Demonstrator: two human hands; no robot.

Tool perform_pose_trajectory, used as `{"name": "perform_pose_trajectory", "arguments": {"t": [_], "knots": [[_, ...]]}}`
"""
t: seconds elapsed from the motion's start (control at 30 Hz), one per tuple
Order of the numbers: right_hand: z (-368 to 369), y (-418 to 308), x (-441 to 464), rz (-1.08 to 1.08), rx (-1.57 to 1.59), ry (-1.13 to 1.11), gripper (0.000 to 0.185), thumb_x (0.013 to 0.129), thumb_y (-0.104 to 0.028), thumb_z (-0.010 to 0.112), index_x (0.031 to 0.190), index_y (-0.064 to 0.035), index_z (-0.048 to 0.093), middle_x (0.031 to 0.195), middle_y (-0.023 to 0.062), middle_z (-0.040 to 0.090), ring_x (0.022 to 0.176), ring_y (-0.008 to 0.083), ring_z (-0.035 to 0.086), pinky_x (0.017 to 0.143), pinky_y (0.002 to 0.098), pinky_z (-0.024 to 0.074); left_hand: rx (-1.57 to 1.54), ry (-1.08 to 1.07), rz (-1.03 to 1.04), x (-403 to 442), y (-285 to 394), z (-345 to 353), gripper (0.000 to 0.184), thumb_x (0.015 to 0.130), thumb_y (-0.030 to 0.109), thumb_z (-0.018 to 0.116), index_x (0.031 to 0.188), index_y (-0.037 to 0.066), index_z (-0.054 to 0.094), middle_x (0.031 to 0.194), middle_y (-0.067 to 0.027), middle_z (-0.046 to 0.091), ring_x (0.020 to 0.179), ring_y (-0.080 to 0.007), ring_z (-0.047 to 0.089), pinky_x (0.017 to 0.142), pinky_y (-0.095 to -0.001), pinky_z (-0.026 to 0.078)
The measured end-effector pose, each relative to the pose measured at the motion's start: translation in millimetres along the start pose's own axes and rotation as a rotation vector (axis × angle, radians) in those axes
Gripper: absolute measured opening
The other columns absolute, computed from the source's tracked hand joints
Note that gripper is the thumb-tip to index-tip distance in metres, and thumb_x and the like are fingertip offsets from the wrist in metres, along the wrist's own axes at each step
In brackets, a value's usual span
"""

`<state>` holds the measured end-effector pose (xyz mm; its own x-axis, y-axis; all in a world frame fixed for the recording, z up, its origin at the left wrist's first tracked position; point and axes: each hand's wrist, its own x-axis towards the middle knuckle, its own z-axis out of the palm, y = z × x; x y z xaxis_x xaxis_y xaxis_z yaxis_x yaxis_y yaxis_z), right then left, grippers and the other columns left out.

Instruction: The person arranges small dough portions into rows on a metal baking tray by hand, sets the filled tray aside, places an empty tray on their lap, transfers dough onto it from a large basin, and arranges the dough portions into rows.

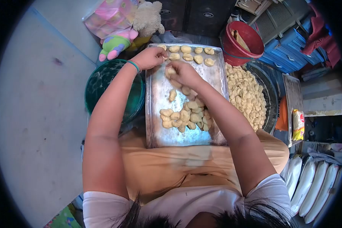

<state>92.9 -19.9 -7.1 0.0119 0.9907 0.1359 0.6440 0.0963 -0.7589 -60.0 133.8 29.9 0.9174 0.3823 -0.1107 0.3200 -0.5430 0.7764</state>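
Working over a metal tray (154,102), two bare hands stand close together toward its far left corner. The right hand (185,75), above the tray's left half, has thumb and fingers closed about a dough piece (171,71), part of which protrudes from the grip. The left hand (152,57) reaches across the tray's left edge with fingertips drawn nearly together; whether they pinch anything cannot be told. Along the tray's far edge run two rows (186,49): five pieces in the back row, the leftmost partly hidden by the left hand, and four visible in front. Within the tray's near half lies a loose pile (184,116), bordered on its right by the right forearm (231,110), which crosses the tray's right edge. A stray piece (172,95) rests between rows and pile. Exposed metal gives room as a strip down the tray's left edge and a band between pile and near edge. Outside, room is tighter: a green tub (90,93) stands just beside the tray's left edge, a red bucket (235,60) beside its far right corner, a large heap (247,95) of similar pieces along its right edge, and tan trousers (152,167) at its near edge
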Motion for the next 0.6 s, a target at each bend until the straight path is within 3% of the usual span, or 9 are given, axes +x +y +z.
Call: {"name": "perform_pose_trajectory", "arguments": {"t": [0.03, 0.13, 0.23, 0.27, 0.37, 0.4, 0.5, 0.57, 0.6], "knots": [[1.5, 0.5, 4.4, -0.036, 0.037, 0.099, 0.038, 0.073, -0.011, 0.072, 0.110, -0.0095, 0.064, 0.101, 0.0182, 0.066, 0.095, 0.0365, 0.063, 0.084, 0.0417, 0.0505, -0.149, -0.037, -0.015, -2.2, -7.2, 2.0, 0.027, 0.084, 0.016, 0.069, 0.106, 0.002, 0.062, 0.087, -0.0120, 0.059, 0.083, -0.0218, 0.059, 0.075, -0.0326, 0.049], [-6.2, -11.7, -6.6, 0.115, -0.122, 0.040, 0.042, 0.073, -0.009, 0.072, 0.113, -0.0087, 0.061, 0.102, 0.0183, 0.066, 0.095, 0.0364, 0.064, 0.083, 0.0415, 0.0506, 0.021, -0.042, 0.072, -14.2, -2.2, 11.4, 0.030, 0.080, 0.016, 0.073, 0.104, 0.003, 0.062, 0.084, -0.0112, 0.058, 0.082, -0.0236, 0.059, 0.074, -0.0340, 0.048], [-15.4, -6.2, -17.3, 0.183, -0.111, 0.009, 0.035, 0.073, -0.009, 0.072, 0.107, -0.0071, 0.063, 0.104, 0.0177, 0.066, 0.097, 0.0348, 0.064, 0.083, 0.0410, 0.0509, 0.310, 0.052, 0.137, -10.0, -3.0, 24.3, 0.033, 0.075, 0.017, 0.076, 0.102, 0.004, 0.062, 0.086, -0.0126, 0.058, 0.083, -0.0266, 0.059, 0.074, -0.0365, 0.048], [-17.6, -4.8, -16.6, 0.270, -0.107, 0.028, 0.029, 0.074, -0.009, 0.072, 0.102, -0.0062, 0.065, 0.106, 0.0161, 0.066, 0.097, 0.0341, 0.064, 0.082, 0.0403, 0.0512, 0.351, 0.123, 0.176, -7.1, -9.7, 30.7, 0.033, 0.074, 0.021, 0.075, 0.099, 0.004, 0.061, 0.087, -0.0153, 0.061, 0.085, -0.0321, 0.061, 0.075, -0.0414, 0.049], [-10.2, 10.9, -5.1, 0.111, -0.107, 0.222, 0.033, 0.074, -0.010, 0.075, 0.106, -0.0066, 0.067, 0.101, 0.0146, 0.065, 0.091, 0.0257, 0.067, 0.078, 0.0350, 0.0517, 0.506, 0.167, 0.175, -2.7, -11.5, 29.9, 0.034, 0.074, 0.026, 0.075, 0.096, 0.003, 0.061, 0.089, -0.0177, 0.064, 0.088, -0.0359, 0.063, 0.076, -0.0454, 0.049], [-9.5, 3.6, -1.1, 0.062, -0.061, 0.239, 0.034, 0.073, -0.014, 0.078, 0.104, -0.0070, 0.067, 0.104, 0.0138, 0.063, 0.091, 0.0268, 0.066, 0.078, 0.0359, 0.0514, 0.527, 0.152, 0.124, -4.6, -7.1, 27.9, 0.035, 0.074, 0.027, 0.075, 0.095, 0.003, 0.061, 0.089, -0.0179, 0.064, 0.088, -0.0363, 0.063, 0.076, -0.0460, 0.049], [-22.8, -25.1, -13.2, 0.158, -0.406, 0.165, 0.033, 0.072, -0.016, 0.078, 0.102, -0.0065, 0.066, 0.102, 0.0127, 0.064, 0.091, 0.0266, 0.065, 0.076, 0.0381, 0.0512, 0.586, 0.124, -0.008, -10.2, 9.2, 19.9, 0.037, 0.074, 0.030, 0.076, 0.095, 0.004, 0.061, 0.090, -0.0179, 0.065, 0.089, -0.0367, 0.063, 0.078, -0.0468, 0.049], [-32.0, -34.7, -32.7, 0.178, -0.390, -0.177, 0.032, 0.072, -0.015, 0.077, 0.101, -0.0063, 0.066, 0.098, 0.0123, 0.065, 0.088, 0.0264, 0.066, 0.075, 0.0388, 0.0509, 0.621, 0.132, -0.062, -16.1, 22.9, 17.1, 0.038, 0.073, 0.031, 0.077, 0.097, 0.005, 0.062, 0.093, -0.0172, 0.064, 0.092, -0.0360, 0.063, 0.079, -0.0462, 0.049], [-38.0, -33.8, -40.5, 0.191, -0.380, -0.349, 0.031, 0.072, -0.015, 0.076, 0.100, -0.0062, 0.066, 0.096, 0.0121, 0.066, 0.086, 0.0262, 0.066, 0.075, 0.0391, 0.0507, 0.610, 0.167, 0.013, -15.8, 22.2, 18.5, 0.039, 0.073, 0.031, 0.077, 0.098, 0.005, 0.062, 0.095, -0.0163, 0.064, 0.093, -0.0357, 0.062, 0.080, -0.0458, 0.049]]}}
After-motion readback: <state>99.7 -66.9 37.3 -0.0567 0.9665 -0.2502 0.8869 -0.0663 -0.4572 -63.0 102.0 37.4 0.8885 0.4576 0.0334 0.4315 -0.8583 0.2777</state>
